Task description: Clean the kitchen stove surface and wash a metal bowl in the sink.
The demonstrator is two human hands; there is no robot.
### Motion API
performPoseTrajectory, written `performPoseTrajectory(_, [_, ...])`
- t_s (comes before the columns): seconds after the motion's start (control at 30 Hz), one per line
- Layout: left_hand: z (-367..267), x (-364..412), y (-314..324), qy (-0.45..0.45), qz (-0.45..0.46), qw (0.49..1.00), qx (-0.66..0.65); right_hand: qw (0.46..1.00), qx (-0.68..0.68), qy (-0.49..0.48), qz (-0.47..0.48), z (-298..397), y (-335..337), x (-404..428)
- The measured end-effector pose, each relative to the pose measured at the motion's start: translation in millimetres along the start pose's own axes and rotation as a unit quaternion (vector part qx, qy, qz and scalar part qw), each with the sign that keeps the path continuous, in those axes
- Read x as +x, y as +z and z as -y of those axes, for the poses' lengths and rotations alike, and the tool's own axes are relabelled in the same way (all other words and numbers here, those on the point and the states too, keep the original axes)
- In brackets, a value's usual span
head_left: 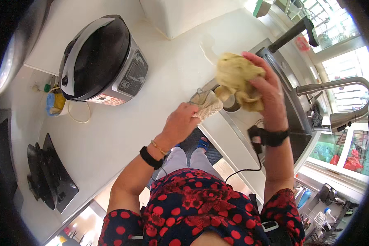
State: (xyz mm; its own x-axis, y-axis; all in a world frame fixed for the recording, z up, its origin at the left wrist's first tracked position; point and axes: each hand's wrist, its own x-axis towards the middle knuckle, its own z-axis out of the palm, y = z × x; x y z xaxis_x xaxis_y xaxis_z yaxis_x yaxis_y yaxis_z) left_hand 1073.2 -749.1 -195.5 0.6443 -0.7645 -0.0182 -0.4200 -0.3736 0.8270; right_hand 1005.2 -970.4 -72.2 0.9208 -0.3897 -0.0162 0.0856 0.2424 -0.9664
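Note:
My left hand (179,124) grips a beige woven cloth (207,106) with a thin loop, at the counter's edge by the sink. To its right, raised over the corner of the counter, my right hand (269,87) holds a bunched yellow cloth (236,70), slightly blurred. Below the yellow cloth a round metal-looking item (232,106) is partly visible; what it is cannot be told. A wet streak (208,50) lies on the white countertop (169,67) beyond the hands.
A multicooker (104,61) stands on the counter at the left, with a pan and lid (41,175) on a black cooktop nearer me. At the right are a steel sink rim (287,77), a curved faucet (335,84) and a window. A dish rack (323,212) is at lower right.

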Motion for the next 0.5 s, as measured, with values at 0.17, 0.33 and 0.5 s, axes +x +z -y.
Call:
performPoseTrajectory(0.17, [-6.9,-15.5,10.7,0.004,0.042,0.995,0.095,0.834,-0.393,-0.353,0.159,-83.8,68.4,41.6])
performPoseTrajectory(0.33, [3.3,-17.2,12.5,0.01,0.092,0.989,0.115,0.606,-0.673,-0.284,0.315,-147.8,91.6,47.7])
performPoseTrajectory(0.5, [-8.0,-16.9,8.1,-0.001,0.071,0.991,0.113,0.603,-0.642,-0.286,0.378,-160.5,80.7,85.4])
